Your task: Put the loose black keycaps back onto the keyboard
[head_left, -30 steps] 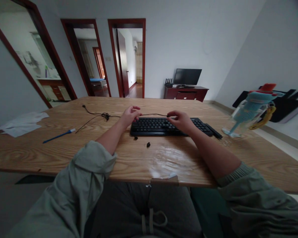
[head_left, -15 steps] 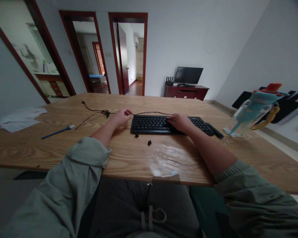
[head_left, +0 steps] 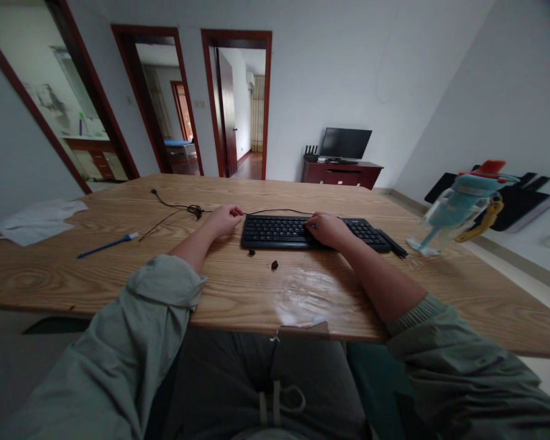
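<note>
A black computer keyboard point(head_left: 279, 232) lies flat on the wooden table before me, its cable point(head_left: 165, 200) running behind it and off to the left. My left hand point(head_left: 225, 221) rests on the tabletop just beyond the keyboard's left end, fingers loosely bent and apart, with nothing visible in them. Over the keys right of the keyboard's middle is my right hand point(head_left: 330, 230), fingertips drawn together against the keys. Anything small between those fingers is hidden. Two small dark clumps point(head_left: 275, 265) lie in front of the keyboard.
A blue-handled brush point(head_left: 107, 245) and a crumpled white cloth point(head_left: 36, 221) lie at the left. On the right stand a blue water bottle point(head_left: 461, 205) and, against the keyboard's end, a thin black bar point(head_left: 392, 244). Clear plastic film point(head_left: 302, 296) covers part of the front edge.
The view has shifted slightly. My right hand has moved a little leftward over the keys; my left hand stays beside the keyboard's left end.
</note>
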A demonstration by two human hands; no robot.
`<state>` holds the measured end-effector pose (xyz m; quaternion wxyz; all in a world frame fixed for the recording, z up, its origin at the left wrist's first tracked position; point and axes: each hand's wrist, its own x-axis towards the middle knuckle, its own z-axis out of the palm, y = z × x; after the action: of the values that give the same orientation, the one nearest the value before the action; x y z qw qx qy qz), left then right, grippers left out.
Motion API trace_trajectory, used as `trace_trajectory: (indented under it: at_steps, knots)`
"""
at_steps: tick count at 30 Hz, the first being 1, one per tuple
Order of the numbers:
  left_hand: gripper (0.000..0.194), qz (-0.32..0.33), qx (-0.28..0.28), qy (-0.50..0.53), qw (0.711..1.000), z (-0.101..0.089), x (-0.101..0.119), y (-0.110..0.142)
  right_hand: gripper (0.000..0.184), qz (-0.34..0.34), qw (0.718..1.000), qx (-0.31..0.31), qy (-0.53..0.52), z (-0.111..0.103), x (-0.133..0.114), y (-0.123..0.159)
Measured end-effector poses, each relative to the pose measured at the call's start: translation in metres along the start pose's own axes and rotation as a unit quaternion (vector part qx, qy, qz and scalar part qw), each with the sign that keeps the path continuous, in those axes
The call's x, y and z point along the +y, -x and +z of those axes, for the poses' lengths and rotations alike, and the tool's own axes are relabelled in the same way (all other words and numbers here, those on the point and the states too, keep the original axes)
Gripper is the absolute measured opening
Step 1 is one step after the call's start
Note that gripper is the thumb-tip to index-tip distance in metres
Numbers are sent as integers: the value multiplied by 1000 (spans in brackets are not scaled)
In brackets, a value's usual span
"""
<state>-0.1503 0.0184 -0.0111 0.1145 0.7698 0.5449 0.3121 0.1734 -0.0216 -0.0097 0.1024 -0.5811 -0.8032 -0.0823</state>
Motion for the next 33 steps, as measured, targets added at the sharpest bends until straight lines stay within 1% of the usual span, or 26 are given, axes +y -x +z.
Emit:
trace_trajectory:
  at_steps: [10, 17, 21, 24, 30, 33]
  knots:
    - [21, -10, 2, 5, 1000, 2, -5, -2, 33, -20, 1000, 16, 7, 2, 4, 1]
    - [20, -7, -9, -4, 1000, 0, 0, 0, 33, -6, 1000, 5, 8, 1, 1, 1]
    - [19, -8, -12, -4, 1000, -1, 2, 2, 37, -23, 1000, 3, 13, 1, 1, 5]
    - [19, -10, -10, -5, 1000, -2, 3, 4, 38, -41, 999, 9, 27, 0, -3, 10]
    - [21, -7, -17, -7, 1000, -1, 2, 4, 37, -26, 998, 5, 60, 1, -14, 17]
    - [19, 7, -14, -9, 1000, -1, 2, 4, 37, -26, 998, 2, 64, 2, -16, 18]
